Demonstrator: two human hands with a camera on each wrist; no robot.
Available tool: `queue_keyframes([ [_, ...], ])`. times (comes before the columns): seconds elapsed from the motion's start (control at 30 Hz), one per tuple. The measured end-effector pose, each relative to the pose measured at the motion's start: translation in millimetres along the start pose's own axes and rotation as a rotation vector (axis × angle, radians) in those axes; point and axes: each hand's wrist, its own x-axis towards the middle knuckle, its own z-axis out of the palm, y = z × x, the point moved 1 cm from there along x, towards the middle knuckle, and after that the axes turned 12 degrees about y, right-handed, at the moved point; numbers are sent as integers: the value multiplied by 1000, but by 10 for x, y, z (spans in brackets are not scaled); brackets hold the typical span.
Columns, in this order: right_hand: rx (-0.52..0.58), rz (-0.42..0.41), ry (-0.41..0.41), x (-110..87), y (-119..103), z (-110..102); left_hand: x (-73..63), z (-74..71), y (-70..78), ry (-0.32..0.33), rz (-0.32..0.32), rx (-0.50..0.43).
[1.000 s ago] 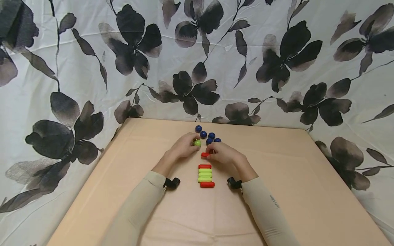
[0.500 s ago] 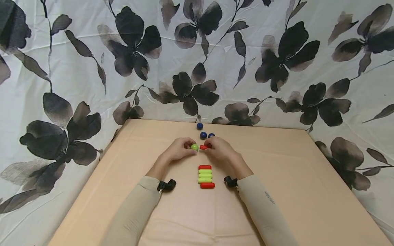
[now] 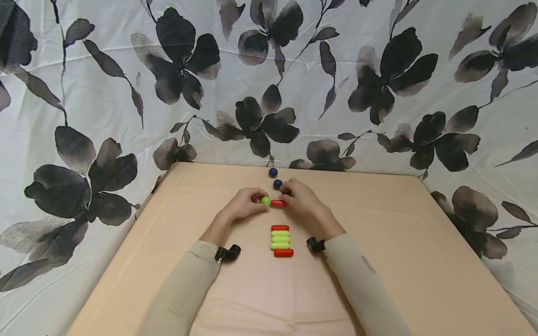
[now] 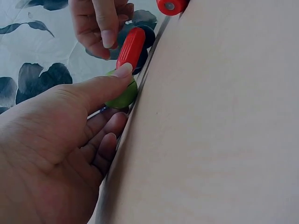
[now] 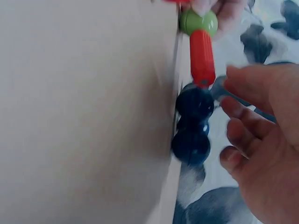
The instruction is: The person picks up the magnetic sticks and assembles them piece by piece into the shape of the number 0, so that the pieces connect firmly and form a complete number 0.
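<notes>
My left hand [image 3: 245,204] pinches a green ball [image 3: 266,200] between thumb and fingers, low over the far half of the table. From the ball, a short red rod [image 3: 279,203] points right, its end touching the ball. My right hand [image 3: 304,203] is beside the rod's other end; the right wrist view shows its fingers loosely bent, apart from the rod [image 5: 202,58] and holding nothing. Dark blue balls [image 5: 192,147] lie close by that hand. In the head view two blue balls [image 3: 277,184] show beyond the hands; the right hand covers others.
Nearer to me on the tan table [image 3: 378,261] lies a row of short rods: a red rod [image 3: 280,227], several yellow-green rods [image 3: 280,239] and another red rod [image 3: 283,253]. Behind the table's far edge hangs a flowered cloth [image 3: 319,84].
The left hand has drawn the green ball slightly left and nearer. The right hand has brought the red rod up against the ball, then let go of it, its fingers moving toward the blue balls.
</notes>
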Motion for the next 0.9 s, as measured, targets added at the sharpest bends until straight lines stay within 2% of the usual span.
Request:
queue_keyframes([
  [0.07, 19, 18, 41, 42, 55, -21, 11, -9, -4, -1, -1, -2],
  [0.13, 6, 4, 48, 75, 97, -36, 19, -19, -8, 0, -6, -3],
  [0.37, -101, -66, -8, 108, 164, -43, 57, -21, -28, -4, -11, -4],
  [0.5, -138, -74, 1, 118, 178, -40, 82, -13, -35, -7, -19, -19],
  [0.73, -149, -38, -24, 118, 199, -40, 106, -43, -60, -23, -31, -43],
  [0.9, -189, -87, -48, 113, 206, -65, 146, -74, -120, -28, -62, -64],
])
